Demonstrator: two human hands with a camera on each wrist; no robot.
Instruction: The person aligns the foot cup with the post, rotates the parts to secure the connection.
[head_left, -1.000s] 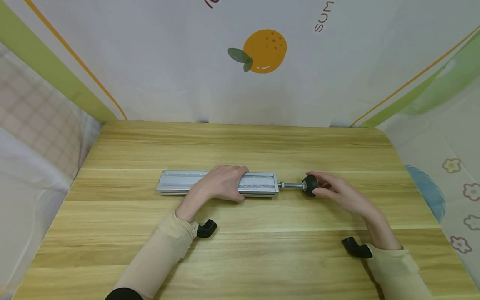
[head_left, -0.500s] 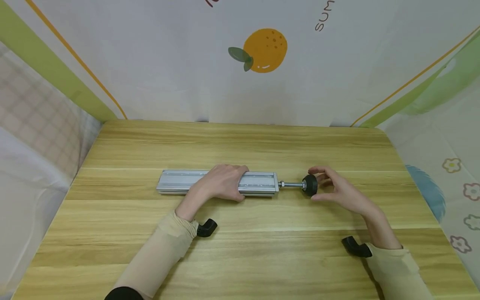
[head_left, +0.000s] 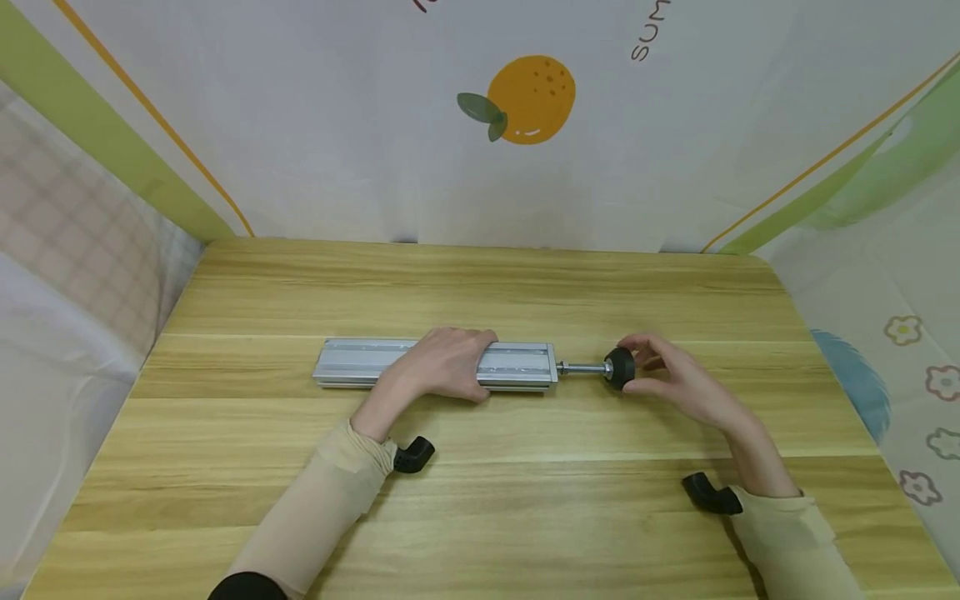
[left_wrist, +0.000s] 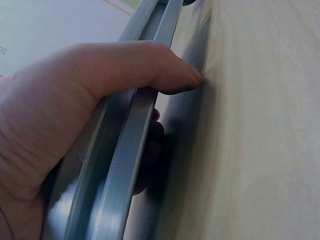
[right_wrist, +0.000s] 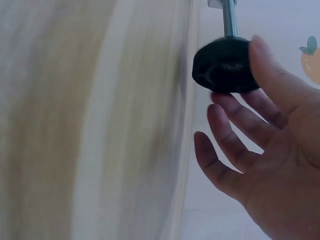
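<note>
A long aluminium profile (head_left: 517, 358) lies across the middle of the table, grooved along its length. My left hand (head_left: 442, 367) grips it from above; in the left wrist view the thumb (left_wrist: 150, 65) wraps over its near edge and other fingertips show beneath. From the profile's right end sticks out a threaded rod (head_left: 585, 368) with a nut, ending in a round black levelling foot (head_left: 619, 369). My right hand (head_left: 682, 383) pinches the foot's rim between thumb and fingers. In the right wrist view, the thumb lies against the black foot (right_wrist: 225, 67) while lower fingers are bent and free of it.
The wood-grain table (head_left: 525, 517) carries the work. A printed white cloth (head_left: 337, 125) hangs behind it, with more cloth at both sides. Black curved pieces, a left one (head_left: 414, 455) and a right one (head_left: 711, 495), project from the sleeve cuffs.
The right hand's thumb and fingers spread off the foot half a second ago and have closed in on its rim again. The left hand and the profile stay in place.
</note>
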